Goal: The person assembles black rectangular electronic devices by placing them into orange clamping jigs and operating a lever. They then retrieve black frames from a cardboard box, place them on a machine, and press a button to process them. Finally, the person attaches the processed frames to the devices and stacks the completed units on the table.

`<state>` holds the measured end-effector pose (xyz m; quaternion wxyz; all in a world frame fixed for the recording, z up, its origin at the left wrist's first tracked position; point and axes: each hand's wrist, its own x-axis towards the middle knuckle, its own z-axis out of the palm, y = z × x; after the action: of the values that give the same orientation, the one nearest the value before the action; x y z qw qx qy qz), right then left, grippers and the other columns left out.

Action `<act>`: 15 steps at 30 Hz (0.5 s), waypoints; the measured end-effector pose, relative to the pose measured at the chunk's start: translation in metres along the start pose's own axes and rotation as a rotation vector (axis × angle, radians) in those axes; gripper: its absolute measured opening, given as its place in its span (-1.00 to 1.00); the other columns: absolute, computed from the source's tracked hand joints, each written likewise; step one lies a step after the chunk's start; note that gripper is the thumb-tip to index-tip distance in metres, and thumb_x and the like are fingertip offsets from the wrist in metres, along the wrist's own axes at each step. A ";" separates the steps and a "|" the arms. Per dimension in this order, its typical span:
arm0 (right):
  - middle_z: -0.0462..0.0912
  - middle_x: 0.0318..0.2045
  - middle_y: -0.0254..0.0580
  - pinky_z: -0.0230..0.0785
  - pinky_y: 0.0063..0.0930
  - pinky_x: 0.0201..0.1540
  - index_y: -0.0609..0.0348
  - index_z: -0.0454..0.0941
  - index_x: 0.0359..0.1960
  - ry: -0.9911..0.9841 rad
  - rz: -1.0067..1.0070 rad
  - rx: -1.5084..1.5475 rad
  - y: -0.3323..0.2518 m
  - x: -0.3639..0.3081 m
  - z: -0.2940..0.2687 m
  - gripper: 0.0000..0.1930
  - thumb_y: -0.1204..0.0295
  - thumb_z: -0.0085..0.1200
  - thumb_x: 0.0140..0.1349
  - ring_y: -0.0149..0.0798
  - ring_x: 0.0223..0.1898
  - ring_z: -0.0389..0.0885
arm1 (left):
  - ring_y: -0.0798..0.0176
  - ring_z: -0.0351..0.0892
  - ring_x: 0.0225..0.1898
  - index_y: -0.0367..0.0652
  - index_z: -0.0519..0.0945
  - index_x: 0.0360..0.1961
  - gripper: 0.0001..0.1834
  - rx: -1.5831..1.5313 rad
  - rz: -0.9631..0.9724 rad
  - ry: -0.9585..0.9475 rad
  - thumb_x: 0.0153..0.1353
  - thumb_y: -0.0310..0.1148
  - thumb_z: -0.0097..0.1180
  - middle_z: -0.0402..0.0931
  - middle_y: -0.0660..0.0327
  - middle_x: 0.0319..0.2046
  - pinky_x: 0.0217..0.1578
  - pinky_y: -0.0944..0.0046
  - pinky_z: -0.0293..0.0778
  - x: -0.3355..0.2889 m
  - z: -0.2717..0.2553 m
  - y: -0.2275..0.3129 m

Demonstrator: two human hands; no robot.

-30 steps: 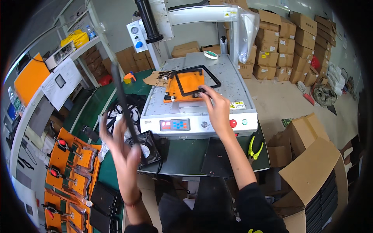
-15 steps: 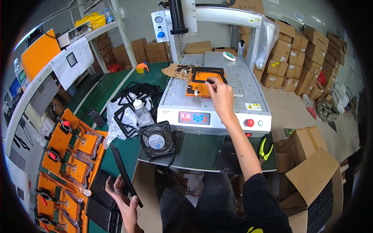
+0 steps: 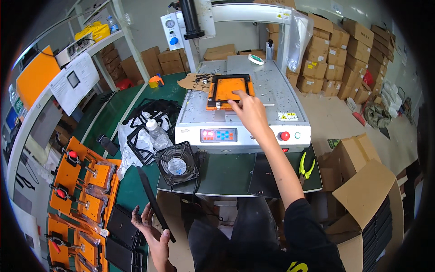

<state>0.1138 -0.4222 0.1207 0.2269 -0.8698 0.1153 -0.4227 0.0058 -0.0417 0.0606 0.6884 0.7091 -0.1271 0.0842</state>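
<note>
On the machine's bed, an orange fixture plate carries a rectangular black frame lying flat along its edges. My right hand is over the fixture's near right corner, index finger stretched out and thumb apart, with nothing between them. Its fingertips are at or just above the frame's near side, which they partly hide. At the lower left, my left hand grips a thin flat black panel, seen nearly edge-on and tilted, between thumb and fingers.
The dispensing machine has a black nozzle barrel overhead. Left of it are loose black frames, a clear bottle and a fan. Orange clamp fixtures line the left. Green-handled pliers and an open carton are at right.
The black frame has gone from raised in my right fingers to flat on the orange fixture. My right fingers have let go. The whole view has shifted slightly; my left hand still holds the panel.
</note>
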 end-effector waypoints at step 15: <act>0.45 0.01 0.21 0.22 -0.16 0.13 0.42 0.22 0.16 0.240 0.247 -0.371 0.060 -0.157 -0.067 -0.46 0.55 0.08 0.12 0.12 0.04 0.41 | 0.03 0.24 0.21 -0.15 -0.08 0.33 0.06 0.108 0.034 -0.115 -0.01 0.25 0.10 0.22 -0.11 0.20 0.23 0.10 0.04 0.009 0.019 -0.017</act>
<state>-0.0367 -0.4325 0.0204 0.0979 -0.8195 0.3225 -0.4634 0.0180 -0.0606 0.0464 0.6391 0.7467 -0.1736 0.0617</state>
